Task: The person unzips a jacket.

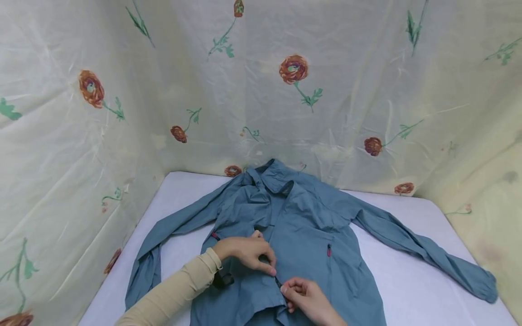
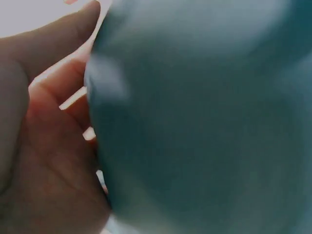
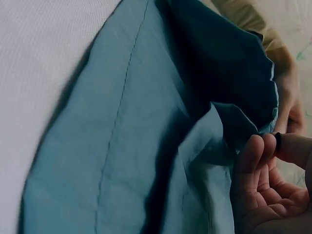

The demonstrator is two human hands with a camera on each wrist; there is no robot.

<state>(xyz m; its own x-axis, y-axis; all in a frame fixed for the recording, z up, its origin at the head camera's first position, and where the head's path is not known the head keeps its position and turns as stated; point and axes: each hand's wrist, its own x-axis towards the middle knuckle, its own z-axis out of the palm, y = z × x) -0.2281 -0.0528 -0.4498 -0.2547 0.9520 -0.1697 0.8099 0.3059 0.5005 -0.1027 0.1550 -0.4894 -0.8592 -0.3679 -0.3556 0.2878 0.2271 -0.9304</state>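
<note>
A blue-grey jacket (image 1: pixel 302 226) lies spread front up, collar away from me and sleeves out to both sides. My left hand (image 1: pixel 250 253) holds the left front panel near its edge; in the left wrist view the cloth covers most of its fingers (image 2: pixel 73 80). Lower down, my right hand (image 1: pixel 307 296) pinches the hem end of the front edge between thumb and fingertips (image 3: pixel 251 153). A short dark zipper strip (image 1: pixel 278 281) runs between the two hands. From the right wrist view, the lifted hem (image 3: pixel 224 63) stands up in folds.
The jacket lies on a white table (image 1: pixel 408 280). Flower-printed curtains (image 1: pixel 261 90) enclose the back and both sides. Red-tabbed pocket zippers (image 1: pixel 329 250) show on the jacket's front. A dark strap-like thing (image 1: pixel 223 280) sits below my left wrist.
</note>
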